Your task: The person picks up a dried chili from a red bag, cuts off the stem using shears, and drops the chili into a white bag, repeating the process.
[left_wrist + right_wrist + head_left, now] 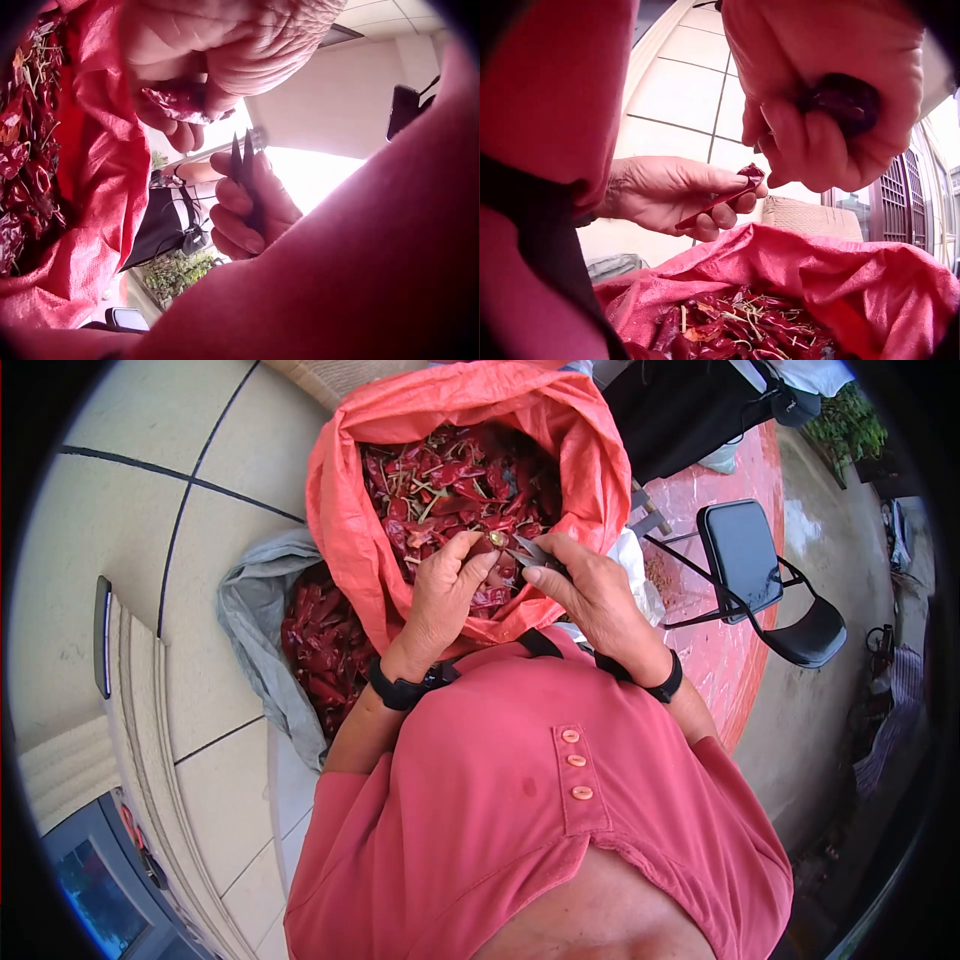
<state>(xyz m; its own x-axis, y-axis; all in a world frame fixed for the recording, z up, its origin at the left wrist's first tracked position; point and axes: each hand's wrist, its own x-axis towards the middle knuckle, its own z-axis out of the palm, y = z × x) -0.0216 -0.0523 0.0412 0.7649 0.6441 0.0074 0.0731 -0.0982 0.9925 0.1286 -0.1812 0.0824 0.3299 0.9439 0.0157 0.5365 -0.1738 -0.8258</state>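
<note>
Working remotely, I had the left hand [445, 585] pinching a dried chili [753, 175] over the red sack [342, 500] and the right hand [592, 582] curled round the parted snips [236, 160]; steadying the chili and cutting clear of the pinching fingers [724, 215] seemed safest.

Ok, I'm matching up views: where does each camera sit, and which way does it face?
Head: worn on the head, facing forward and down; shirt, both arms, left grip and right grip show, with the red sack.
Left wrist: worn there, facing the left grip holding a chilli; beyond, the right grip holds a pointed tool.
Right wrist: worn there, facing both grips above the sack.
Both wrist views share chilli and sack.
</note>
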